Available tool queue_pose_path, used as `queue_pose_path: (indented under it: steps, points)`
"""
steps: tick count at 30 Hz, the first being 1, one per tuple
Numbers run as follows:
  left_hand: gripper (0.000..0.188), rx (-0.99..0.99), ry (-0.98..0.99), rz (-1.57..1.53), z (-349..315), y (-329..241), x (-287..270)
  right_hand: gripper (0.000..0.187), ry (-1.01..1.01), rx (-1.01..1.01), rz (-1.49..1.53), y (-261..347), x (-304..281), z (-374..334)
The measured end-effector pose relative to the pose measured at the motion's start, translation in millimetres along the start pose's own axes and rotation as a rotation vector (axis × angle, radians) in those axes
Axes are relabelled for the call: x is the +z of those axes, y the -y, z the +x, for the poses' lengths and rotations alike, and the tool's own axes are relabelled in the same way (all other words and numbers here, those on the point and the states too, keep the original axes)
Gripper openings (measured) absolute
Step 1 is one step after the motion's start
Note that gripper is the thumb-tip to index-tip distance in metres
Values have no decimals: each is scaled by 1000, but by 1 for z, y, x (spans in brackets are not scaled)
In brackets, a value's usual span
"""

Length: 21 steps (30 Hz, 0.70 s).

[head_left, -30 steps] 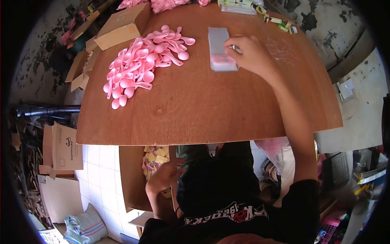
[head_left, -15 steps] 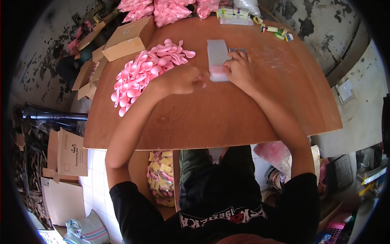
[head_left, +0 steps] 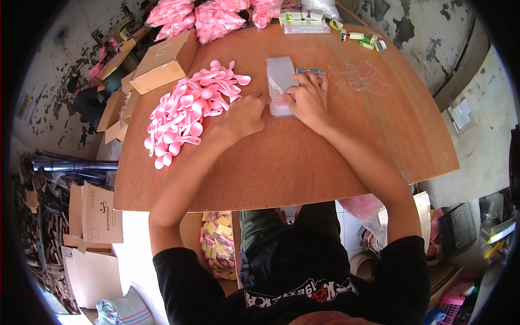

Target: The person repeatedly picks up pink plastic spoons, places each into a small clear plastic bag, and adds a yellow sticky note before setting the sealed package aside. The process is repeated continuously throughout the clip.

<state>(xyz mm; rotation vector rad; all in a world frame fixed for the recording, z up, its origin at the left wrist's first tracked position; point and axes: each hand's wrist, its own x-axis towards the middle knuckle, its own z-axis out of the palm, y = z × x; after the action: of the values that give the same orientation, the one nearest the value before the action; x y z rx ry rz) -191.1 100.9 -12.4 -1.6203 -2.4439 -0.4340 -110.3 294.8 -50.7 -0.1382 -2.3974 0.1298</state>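
Observation:
A flat stack of clear plastic bags [head_left: 279,73] lies on the brown table, its near part tinted pink and creased. My right hand [head_left: 310,103] rests at its right edge, thumb and forefinger pinching the film of the top bag. The other fingers of that hand reach over a small dark-blue printed card stack [head_left: 317,71]. Curled closed, my left hand [head_left: 246,115] has its fingertips at the bags' lower left edge; what they grip, if anything, is hidden. Left of it spreads a heap of pink plastic spoons [head_left: 187,100].
A cardboard box [head_left: 162,62] stands at the table's far left, near bulging bags of pink spoons [head_left: 219,21]. Small label bundles [head_left: 363,38] and thin plastic scraps [head_left: 360,78] lie to the right. Below the table sits a box of packed spoons [head_left: 218,244]. Another person [head_left: 92,92] is at far left.
My left hand has come up from beside the bags to their lower left edge. The right hand stays by the bags, whose top film now looks creased. The whole view has shifted slightly.

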Motion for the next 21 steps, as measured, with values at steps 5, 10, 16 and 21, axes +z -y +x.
queue_pose_path:
  steps: [5, 10, 16, 21]
  points:
    - [33, -96, -37, -35, 8, -1, 10, 14, -104, -14, 9, -4, 9, -2]
    - [37, -149, -143, -151, 10, 4, 15, 14, -64, -5, 22, -1, 8, -3]
    - [42, 21, -78, -124, 7, 0, 14, 10, -256, -66, 35, 0, 0, 3]
    - [44, -94, -61, -127, 6, -1, 13, 5, -417, -228, 25, 6, -8, 5]
